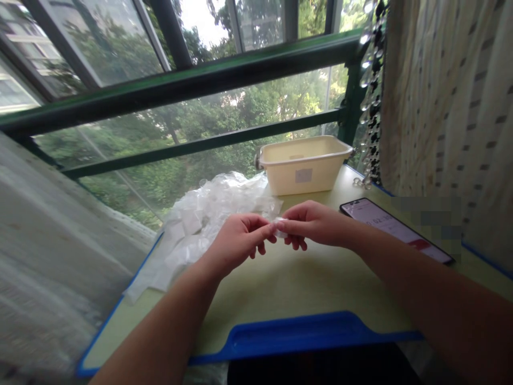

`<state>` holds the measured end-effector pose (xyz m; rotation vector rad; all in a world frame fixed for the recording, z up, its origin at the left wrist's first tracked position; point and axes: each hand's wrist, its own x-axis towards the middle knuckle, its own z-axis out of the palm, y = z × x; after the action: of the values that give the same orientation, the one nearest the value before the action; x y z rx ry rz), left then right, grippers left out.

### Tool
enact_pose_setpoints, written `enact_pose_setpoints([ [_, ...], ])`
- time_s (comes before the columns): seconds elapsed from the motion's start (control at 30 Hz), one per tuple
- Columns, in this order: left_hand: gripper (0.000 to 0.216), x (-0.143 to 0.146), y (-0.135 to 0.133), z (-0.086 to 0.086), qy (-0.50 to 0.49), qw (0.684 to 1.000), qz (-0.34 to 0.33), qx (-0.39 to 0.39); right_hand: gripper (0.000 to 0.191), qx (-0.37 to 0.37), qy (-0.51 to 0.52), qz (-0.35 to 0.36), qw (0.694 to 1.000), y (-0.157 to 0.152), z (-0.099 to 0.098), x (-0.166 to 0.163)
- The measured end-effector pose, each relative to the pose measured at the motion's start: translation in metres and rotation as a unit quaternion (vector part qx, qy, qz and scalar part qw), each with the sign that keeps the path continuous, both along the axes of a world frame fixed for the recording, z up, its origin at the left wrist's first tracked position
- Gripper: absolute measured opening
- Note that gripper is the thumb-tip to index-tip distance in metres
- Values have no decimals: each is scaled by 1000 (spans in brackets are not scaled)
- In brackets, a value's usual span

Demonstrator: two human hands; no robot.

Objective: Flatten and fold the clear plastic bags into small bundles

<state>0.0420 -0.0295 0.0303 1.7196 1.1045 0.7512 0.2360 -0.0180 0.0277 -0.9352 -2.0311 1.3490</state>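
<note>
Window (120, 43) across back, dark green rail (192, 80) in front. Spotted curtain (444, 96) at right. Blue-edged table (304, 294) below. Heap of whitish plastic (208, 214) on table's far left, near cream tub (324, 174). Phone (395, 230) face up at right. Left hand (238, 238) and right hand (315, 222) over table, both narrowed in pinch on small whitish piece (281, 227), held between them, shape too blurred to tell.

On the near side of the tub (300, 179), the left hand (240, 238) and right hand (310, 223) meet, each pinching between thumb and forefinger, their other fingers (295, 243) curled loosely below. The bare left forearm (172, 323) and right forearm (404, 272) slant inward toward the tub.
</note>
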Motion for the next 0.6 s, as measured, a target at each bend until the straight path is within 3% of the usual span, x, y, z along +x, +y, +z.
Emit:
enact_pose_setpoints([
  [0.4,26,4,-5,2,19,999,9,37,39,-16,-10,-12,1000,1,3,2],
  [0.5,24,2,-3,2,26,998,21,52,37,87,-33,-66,994,2,4,5],
  [0.6,24,0,0,0,43,994,42,94,29,258,-54,-135,955,0,2,4],
])
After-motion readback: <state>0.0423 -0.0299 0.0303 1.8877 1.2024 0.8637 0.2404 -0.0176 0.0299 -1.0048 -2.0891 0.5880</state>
